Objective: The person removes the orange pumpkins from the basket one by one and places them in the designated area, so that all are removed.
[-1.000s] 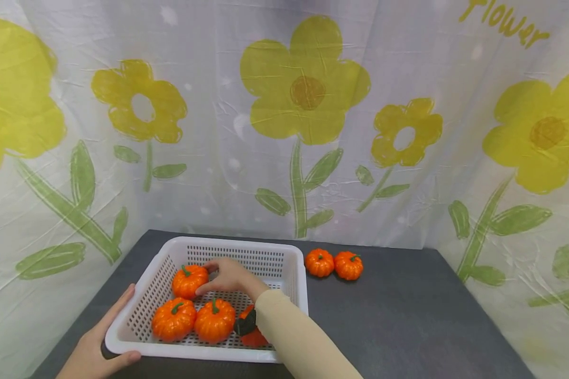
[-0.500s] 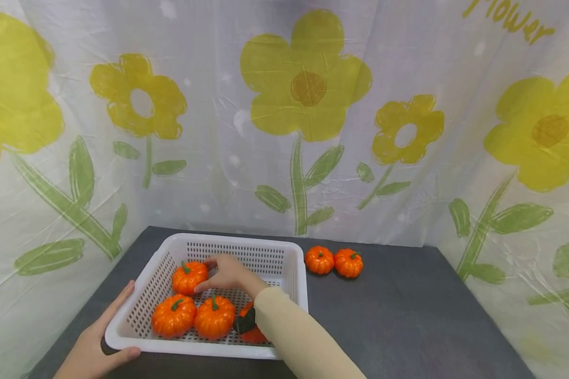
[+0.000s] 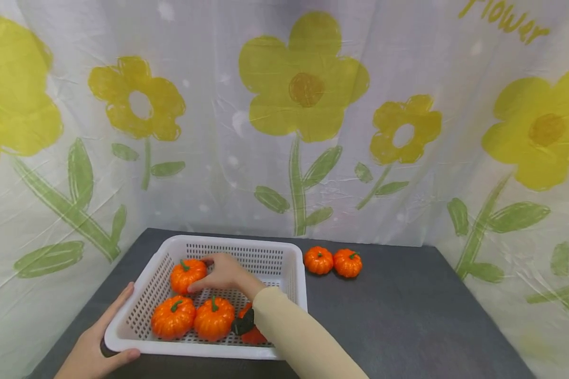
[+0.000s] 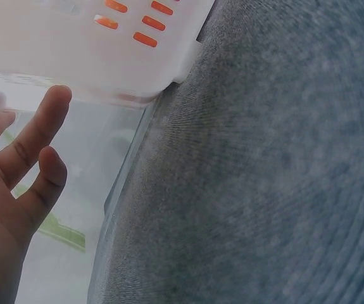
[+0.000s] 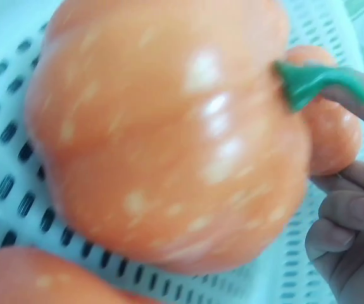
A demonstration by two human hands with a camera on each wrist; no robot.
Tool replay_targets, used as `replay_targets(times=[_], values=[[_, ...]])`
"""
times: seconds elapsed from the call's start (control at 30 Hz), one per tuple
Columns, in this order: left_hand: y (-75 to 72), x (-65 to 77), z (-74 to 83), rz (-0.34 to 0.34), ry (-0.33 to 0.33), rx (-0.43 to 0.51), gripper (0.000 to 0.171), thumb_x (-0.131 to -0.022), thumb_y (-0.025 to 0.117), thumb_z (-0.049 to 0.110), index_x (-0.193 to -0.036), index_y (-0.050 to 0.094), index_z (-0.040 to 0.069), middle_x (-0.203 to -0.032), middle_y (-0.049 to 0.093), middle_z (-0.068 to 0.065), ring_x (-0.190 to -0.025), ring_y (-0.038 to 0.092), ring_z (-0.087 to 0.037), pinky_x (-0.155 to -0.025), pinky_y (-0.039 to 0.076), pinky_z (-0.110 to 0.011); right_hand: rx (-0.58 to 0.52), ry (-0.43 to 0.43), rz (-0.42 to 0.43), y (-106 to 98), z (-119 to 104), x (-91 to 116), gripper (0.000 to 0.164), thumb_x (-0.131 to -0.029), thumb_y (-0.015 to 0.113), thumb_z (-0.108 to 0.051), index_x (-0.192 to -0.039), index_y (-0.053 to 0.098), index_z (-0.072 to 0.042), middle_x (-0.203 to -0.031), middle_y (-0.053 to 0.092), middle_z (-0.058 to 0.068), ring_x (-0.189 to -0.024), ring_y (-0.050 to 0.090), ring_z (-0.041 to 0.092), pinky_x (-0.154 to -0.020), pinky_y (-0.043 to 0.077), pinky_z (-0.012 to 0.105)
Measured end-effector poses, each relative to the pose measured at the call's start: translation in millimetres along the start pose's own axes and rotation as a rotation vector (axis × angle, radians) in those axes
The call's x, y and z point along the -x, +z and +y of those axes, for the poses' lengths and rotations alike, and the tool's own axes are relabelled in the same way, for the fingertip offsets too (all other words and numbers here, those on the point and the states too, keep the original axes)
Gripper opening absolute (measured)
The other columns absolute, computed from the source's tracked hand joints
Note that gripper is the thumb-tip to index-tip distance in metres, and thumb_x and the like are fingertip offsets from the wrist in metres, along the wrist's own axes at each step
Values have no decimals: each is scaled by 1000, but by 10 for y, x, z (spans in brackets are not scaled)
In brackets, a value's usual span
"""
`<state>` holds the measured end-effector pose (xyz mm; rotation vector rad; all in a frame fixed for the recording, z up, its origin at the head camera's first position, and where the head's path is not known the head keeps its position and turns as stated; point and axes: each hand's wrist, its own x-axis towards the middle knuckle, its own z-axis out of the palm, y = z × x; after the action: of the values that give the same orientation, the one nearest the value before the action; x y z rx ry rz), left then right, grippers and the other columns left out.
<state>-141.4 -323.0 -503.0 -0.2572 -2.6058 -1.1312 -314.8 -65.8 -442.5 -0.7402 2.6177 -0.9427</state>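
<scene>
A white perforated plastic basket [image 3: 204, 348] stands on the dark table, with several orange pumpkins inside. My right hand [image 3: 224, 271] reaches in and holds the back-left pumpkin [image 3: 185, 278] between thumb and fingers. In the right wrist view that pumpkin [image 5: 337, 136] shows behind a larger-looking one with a green stem [image 5: 321, 85], beside curled fingers [image 5: 330, 237]. Near the front wall sit a left pumpkin [image 3: 173, 317] and a middle pumpkin [image 3: 214, 320]; another pumpkin [image 3: 254, 337] is partly hidden by my sleeve. My left hand [image 3: 92, 339] rests at the basket's front-left corner, fingers extended.
Two more pumpkins, one left [image 3: 319, 260] and one right [image 3: 347, 264], sit side by side on the table [image 3: 408, 316] just right of the basket. A flower-printed curtain [image 3: 208, 173] surrounds the table behind and at both sides. A black device [image 3: 243, 322] hangs at my right wrist.
Both hands keep their places, the right still on the back-left pumpkin. That pumpkin has shifted very slightly toward the back left; the view itself tilts a little.
</scene>
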Motion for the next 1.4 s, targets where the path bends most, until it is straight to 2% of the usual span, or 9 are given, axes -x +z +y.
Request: replay_targets(times=[0.2,0.33,0.43,0.63,0.73,0.93,1.23,1.33,1.4], values=[[11,-3,-23,-23,-42,-13,115,-84,90,20,-172,17,31,-154,11,51,-117,23,34,-86,41,-7,-77,-45,52,-107,-113,38,74,-80,91,-43,-143,66,-15,-132,69,-5,-114,61,6,-102,51,27],[8,-10,-22,-14,-31,-15,115,-83,91,20,-172,18,29,-155,12,50,-117,24,33,-86,38,-5,-105,-69,87,-236,-196,68,72,-80,91,-42,-140,66,-13,-126,70,-5,-108,61,6,-97,53,26],[7,-17,-19,-8,-27,-21,115,-82,91,21,-172,19,30,-154,12,51,-117,25,32,-85,38,-4,-95,-85,105,-350,-256,106,71,-81,90,-42,-140,66,-12,-126,70,-3,-109,61,8,-96,53,26],[5,-18,-22,-12,-41,-45,115,-82,91,24,-172,19,30,-150,11,54,-114,27,30,-82,48,-15,-88,-110,128,-543,-343,222,71,-84,87,-46,-142,65,-13,-130,69,-2,-111,61,9,-93,53,26],[4,-18,-24,-15,-42,-43,114,-83,90,24,-172,19,29,-150,11,53,-115,27,31,-83,48,-15,-111,-126,142,-639,-373,306,73,-84,87,-47,-145,64,-13,-135,68,-2,-118,62,11,-97,53,29],[10,-21,-33,-41,-80,-32,113,-86,89,26,-172,15,32,-147,8,55,-114,27,30,-83,50,-17,-151,-171,178,-815,-368,467,73,-83,88,-48,-144,64,-16,-133,69,-3,-122,62,17,-100,52,33],[19,-22,-25,-14,-41,-24,115,-83,90,22,-172,18,29,-150,11,53,-115,28,30,-83,50,-17,-198,-225,204,-1046,-267,741,73,-85,87,-44,-148,62,-20,-139,68,-4,-128,61,18,-99,54,35],[17,-22,-28,-31,-59,-13,115,-84,90,22,-172,15,30,-148,11,54,-113,31,28,-83,50,-17,-232,-228,211,-1103,-208,847,72,-85,88,-41,-149,62,-20,-142,66,-3,-113,67,18,-87,57,31],[13,-25,-30,-43,-76,-7,115,-86,89,23,-172,14,31,-147,12,54,-113,32,27,-82,51,-17,-261,-229,214,-1139,-159,916,70,-85,88,-39,-148,62,-20,-142,67,-2,-88,69,16,-74,57,29]])
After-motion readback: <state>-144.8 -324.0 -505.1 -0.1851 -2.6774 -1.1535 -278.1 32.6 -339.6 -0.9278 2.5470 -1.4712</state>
